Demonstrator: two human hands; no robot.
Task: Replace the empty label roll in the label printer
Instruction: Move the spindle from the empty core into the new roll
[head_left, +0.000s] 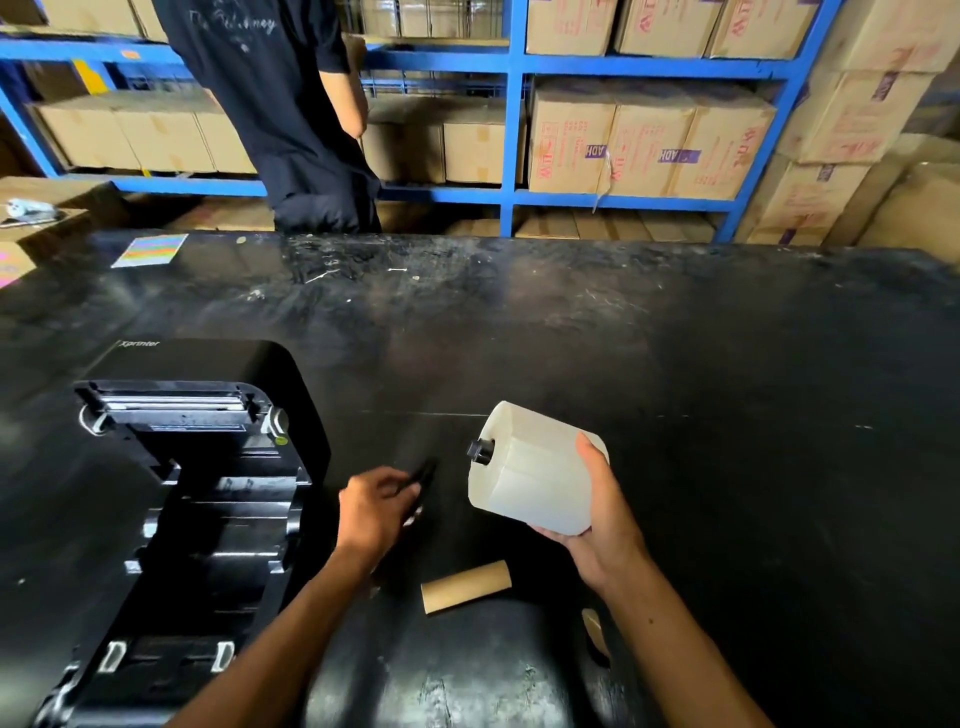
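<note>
The new label roll (535, 467), white and full, sits right of centre in the frame, held above the surface (675, 364) by the right hand (597, 519), whose fingers (589, 452) are wrapped around its far end and clamped on it from beneath and behind. A black spindle (480, 451) is already pushed through the roll's core, its end poking out on the side facing the printer. Just left of the roll, the left hand (376, 506) rests low near the surface with its fingers curled on a small dark part (423, 475); it looks like a spindle guide or end piece, though blur leaves that uncertain.

Below both hands, the empty cardboard core (465, 586) lies on its side on the surface, apart from everything else. At lower left of the frame the label printer (197, 493) stands with its lid thrown open and its roll bay bare.

The step in hand appears to be fitting the new roll onto its holder. Next, the dark part probably needs sliding onto the exposed spindle end, then the assembly lowered into the bay's side slots.

At the top, a person in dark clothes (280, 104) stands before blue shelving (511, 130) stacked with cartons.
</note>
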